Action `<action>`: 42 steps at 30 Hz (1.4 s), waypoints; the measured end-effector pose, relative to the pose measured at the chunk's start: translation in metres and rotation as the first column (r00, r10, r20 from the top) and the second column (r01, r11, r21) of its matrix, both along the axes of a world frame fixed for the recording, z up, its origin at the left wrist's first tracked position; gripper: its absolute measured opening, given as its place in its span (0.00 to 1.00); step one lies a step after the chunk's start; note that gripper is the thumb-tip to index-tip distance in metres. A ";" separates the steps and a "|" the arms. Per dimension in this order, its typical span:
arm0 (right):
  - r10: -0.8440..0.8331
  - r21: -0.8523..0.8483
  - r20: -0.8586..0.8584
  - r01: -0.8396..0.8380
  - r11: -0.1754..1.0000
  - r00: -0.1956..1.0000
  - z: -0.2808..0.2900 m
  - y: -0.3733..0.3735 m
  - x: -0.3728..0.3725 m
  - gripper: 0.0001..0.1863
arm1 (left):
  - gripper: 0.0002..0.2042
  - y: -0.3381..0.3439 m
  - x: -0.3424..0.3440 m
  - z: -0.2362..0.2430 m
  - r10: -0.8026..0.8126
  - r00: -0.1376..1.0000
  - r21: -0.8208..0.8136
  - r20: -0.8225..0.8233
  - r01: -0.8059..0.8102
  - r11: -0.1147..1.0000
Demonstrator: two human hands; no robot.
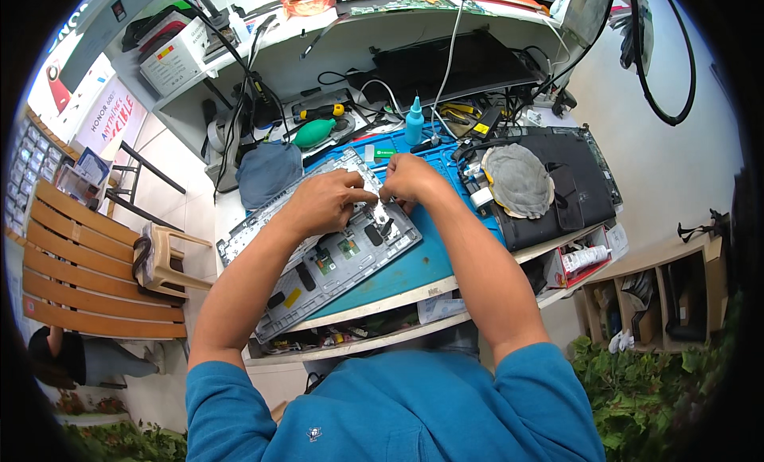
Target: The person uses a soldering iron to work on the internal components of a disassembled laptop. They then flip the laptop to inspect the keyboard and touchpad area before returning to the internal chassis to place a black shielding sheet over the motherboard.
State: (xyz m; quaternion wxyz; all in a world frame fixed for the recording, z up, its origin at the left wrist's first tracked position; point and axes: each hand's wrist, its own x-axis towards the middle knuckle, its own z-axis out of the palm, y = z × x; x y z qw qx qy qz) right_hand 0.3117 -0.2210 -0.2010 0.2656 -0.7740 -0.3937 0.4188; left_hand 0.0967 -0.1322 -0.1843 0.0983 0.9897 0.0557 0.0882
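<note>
A silver-grey laptop chassis (318, 285) lies slantwise across the blue mat, with bare boards and small black parts inside. Over its upper right part, my left hand (328, 201) is closed, its index finger reaching toward the other hand. My right hand (411, 179) is closed too, its fingertips pinched together close by. Both meet beside a shiny metallic piece (382, 217) in the chassis. Whatever is between the fingers is too small or hidden to name. Just beyond my right hand stand a light-blue squeeze bottle (415, 121) and a small green box (384, 153).
A green air blower (314, 133) and a yellow-black screwdriver (321, 112) lie behind the chassis. At the right, a round grey cloth pad (519, 182) rests on a black laptop (585, 199). A dark screen panel (454, 64) leans at the back; cables hang above the bench.
</note>
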 end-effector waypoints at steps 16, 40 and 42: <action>0.035 0.055 -0.034 -0.033 0.998 0.999 -0.003 -0.011 0.005 0.19 | 0.28 0.010 0.007 0.010 0.005 0.998 -0.080 -0.064 -0.011 0.997; 0.014 0.115 -0.077 -0.006 0.993 0.997 -0.008 -0.018 0.006 0.17 | 0.14 0.021 -0.196 0.013 0.767 0.606 -0.216 0.211 -0.736 0.642; 0.011 0.135 -0.089 0.002 0.991 0.996 -0.011 -0.019 0.005 0.16 | 0.16 0.011 -0.249 -0.002 0.897 0.416 -0.234 0.150 -0.866 0.441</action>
